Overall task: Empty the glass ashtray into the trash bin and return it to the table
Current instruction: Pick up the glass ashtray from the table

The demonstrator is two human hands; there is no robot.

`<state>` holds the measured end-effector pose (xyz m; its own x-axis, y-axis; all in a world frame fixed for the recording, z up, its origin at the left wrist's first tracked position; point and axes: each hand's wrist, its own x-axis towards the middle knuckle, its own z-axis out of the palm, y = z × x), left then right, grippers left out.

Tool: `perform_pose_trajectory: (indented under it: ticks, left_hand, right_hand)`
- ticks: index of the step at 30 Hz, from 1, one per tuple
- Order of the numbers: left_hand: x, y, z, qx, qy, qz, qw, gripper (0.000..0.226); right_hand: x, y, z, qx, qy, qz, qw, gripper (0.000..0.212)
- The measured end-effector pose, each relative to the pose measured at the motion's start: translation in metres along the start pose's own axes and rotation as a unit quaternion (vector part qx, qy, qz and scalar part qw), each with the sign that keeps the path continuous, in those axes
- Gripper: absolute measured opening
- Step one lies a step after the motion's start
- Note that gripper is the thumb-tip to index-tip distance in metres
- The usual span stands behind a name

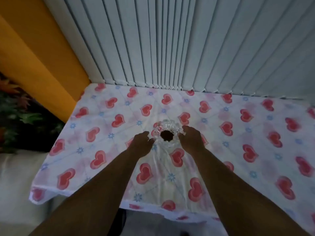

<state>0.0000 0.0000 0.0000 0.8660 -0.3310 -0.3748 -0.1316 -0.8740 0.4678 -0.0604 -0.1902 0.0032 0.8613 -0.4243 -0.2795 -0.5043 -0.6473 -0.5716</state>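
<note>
A clear cut-glass ashtray [166, 132] stands in the middle of the table [255, 150], with a dark lump of contents in its bowl. My left hand [141, 143] is at its left side, fingers curled and touching or almost touching the rim. My right hand [191, 137] is at its right side, fingers bent along the glass. Both forearms reach in from the bottom of the view. The ashtray rests on the cloth. No trash bin is in view.
A white tablecloth with red hearts covers the table. Vertical blinds [170, 48] hang right behind its far edge. An orange wall [34, 57] and dark foliage [20, 116] lie at the left. A pale cushion [17, 184] sits below the table's left corner.
</note>
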Motion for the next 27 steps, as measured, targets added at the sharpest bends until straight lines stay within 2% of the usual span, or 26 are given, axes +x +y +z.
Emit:
perform_pose_trajectory:
  ticks: [2,6,9,15,17,22,27]
  left_hand:
    - [0.012,0.007,0.006,-0.033,-0.004,-0.033,0.999,0.039]
    - [0.031,0.014,0.020,-0.039,-0.001,-0.027,0.999,0.034]
    - [0.036,0.015,0.026,-0.021,0.016,-0.043,0.999,0.029]
    - [0.019,0.008,0.025,-0.102,0.037,-0.074,0.991,0.029]
    - [0.002,0.005,0.017,-0.119,0.048,-0.084,0.988,0.028]
    - [-0.056,-0.006,-0.009,-0.171,0.087,-0.102,0.976,0.033]
    - [-0.126,-0.037,-0.025,-0.191,0.141,-0.131,0.962,0.043]
  right_hand:
    - [0.010,0.001,0.005,-0.027,-0.002,-0.001,1.000,0.046]
    - [0.019,0.002,0.013,-0.049,0.002,-0.004,0.999,0.037]
    - [0.016,0.003,0.015,-0.040,0.027,-0.006,0.999,0.032]
    - [-0.006,0.000,0.014,0.010,0.036,-0.015,0.999,0.032]
    - [-0.020,-0.009,0.012,0.029,0.035,-0.019,0.999,0.031]
    - [-0.071,-0.039,0.013,0.069,0.026,-0.034,0.997,0.046]
    - [-0.123,-0.062,0.041,0.060,0.015,-0.079,0.995,0.047]
